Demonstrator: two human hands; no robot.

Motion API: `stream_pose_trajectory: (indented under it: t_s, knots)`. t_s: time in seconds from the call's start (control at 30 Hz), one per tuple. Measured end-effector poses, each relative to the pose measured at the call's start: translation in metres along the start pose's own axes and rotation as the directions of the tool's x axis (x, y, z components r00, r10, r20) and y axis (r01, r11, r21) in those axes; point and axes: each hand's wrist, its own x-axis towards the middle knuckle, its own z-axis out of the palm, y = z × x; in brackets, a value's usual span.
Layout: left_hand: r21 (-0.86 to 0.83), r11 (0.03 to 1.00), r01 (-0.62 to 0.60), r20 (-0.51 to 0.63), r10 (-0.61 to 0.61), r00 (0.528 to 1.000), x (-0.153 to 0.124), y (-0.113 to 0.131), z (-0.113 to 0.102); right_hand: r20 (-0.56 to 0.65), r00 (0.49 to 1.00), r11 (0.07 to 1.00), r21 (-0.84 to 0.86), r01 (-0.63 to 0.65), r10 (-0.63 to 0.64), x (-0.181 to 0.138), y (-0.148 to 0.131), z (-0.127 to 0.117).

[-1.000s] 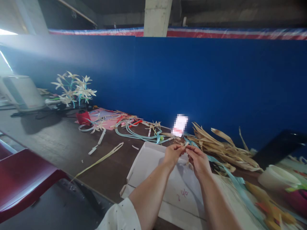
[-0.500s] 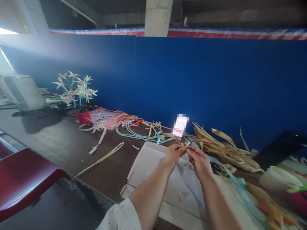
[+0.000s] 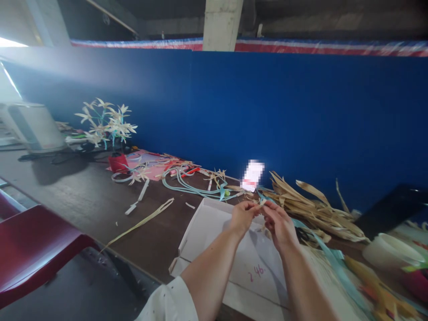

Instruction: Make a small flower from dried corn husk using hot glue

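My left hand (image 3: 243,216) and my right hand (image 3: 278,221) meet fingertip to fingertip above a white cardboard box lid (image 3: 207,232) with red handwriting on it. Both are closed in a pinch on a small pale strip of dried husk (image 3: 262,203), mostly hidden by the fingers. Just behind the hands, a bright phone-like screen (image 3: 252,174), blurred out, leans near the blue partition. Right of my right hand lies a pile of dry tan corn husks (image 3: 310,205).
Light-blue tubing (image 3: 187,189) and a long pale strip (image 3: 143,222) lie to the left. Farther back stand white husk flowers in a red pot (image 3: 117,163) and a kettle (image 3: 36,127). A white bowl (image 3: 391,252) sits at right; a red chair (image 3: 40,249) is at lower left.
The hands stay together over the lid. My right fingers have shifted slightly against the pale strip; the whole view has moved a little.
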Motion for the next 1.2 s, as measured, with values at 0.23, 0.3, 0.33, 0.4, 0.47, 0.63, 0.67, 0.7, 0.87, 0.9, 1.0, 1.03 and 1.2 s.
stream_pose_trajectory:
  t_s: [0.23,0.3,0.33,0.4,0.47,0.63,0.67,0.7,0.87,0.9,1.0,1.03,1.2]
  knots:
    - [0.039,0.999,0.019,0.069,-0.022,0.997,0.0,-0.004,-0.001,-0.001,0.999,0.992,0.117,-0.041,0.042,-0.001,-0.007,0.0]
    - [0.059,0.998,0.013,0.092,-0.018,0.996,0.001,-0.006,-0.002,-0.007,0.999,0.99,0.133,-0.053,0.054,0.0,-0.007,-0.001]
    - [0.064,0.998,0.007,0.105,-0.014,0.994,0.001,-0.007,-0.002,-0.008,0.998,0.988,0.14,-0.06,0.062,0.0,-0.007,-0.001]
    - [0.07,0.997,-0.01,0.132,0.001,0.991,0.001,-0.009,-0.003,-0.008,0.998,0.985,0.157,-0.064,0.067,0.002,-0.006,-0.002]
    - [0.074,0.997,-0.028,0.157,0.016,0.987,0.001,-0.01,-0.003,0.007,0.998,0.983,0.175,-0.059,0.058,0.003,-0.006,-0.003]
    - [0.014,0.999,-0.048,0.205,0.044,0.978,-0.001,-0.011,-0.001,0.041,0.997,0.978,0.195,-0.07,0.063,0.004,-0.005,-0.003]
    - [-0.005,0.999,-0.049,0.214,0.049,0.976,-0.001,-0.01,-0.001,0.035,0.997,0.978,0.194,-0.077,0.072,0.004,-0.005,-0.003]
    - [-0.022,0.999,-0.046,0.221,0.05,0.974,-0.002,-0.009,-0.001,0.026,0.996,0.978,0.191,-0.086,0.082,0.004,-0.005,-0.003]
    - [-0.044,0.998,-0.034,0.233,0.043,0.972,-0.001,-0.009,0.0,0.053,0.995,0.977,0.192,-0.093,0.084,0.002,-0.006,-0.003]
    - [-0.038,0.998,-0.04,0.224,0.048,0.973,-0.001,-0.01,-0.001,0.073,0.995,0.978,0.191,-0.082,0.07,0.002,-0.006,-0.003]
    - [-0.024,0.999,-0.045,0.18,0.048,0.982,0.0,-0.01,-0.001,0.109,0.993,0.984,0.166,-0.068,0.05,0.0,-0.008,-0.002]
    - [-0.027,0.999,-0.04,0.168,0.044,0.985,0.0,-0.009,-0.001,0.115,0.992,0.985,0.155,-0.076,0.058,-0.001,-0.008,-0.002]
    - [-0.051,0.999,-0.01,0.134,0.017,0.991,-0.002,-0.003,0.0,0.12,0.989,0.985,0.135,-0.104,0.088,-0.003,-0.011,0.0]
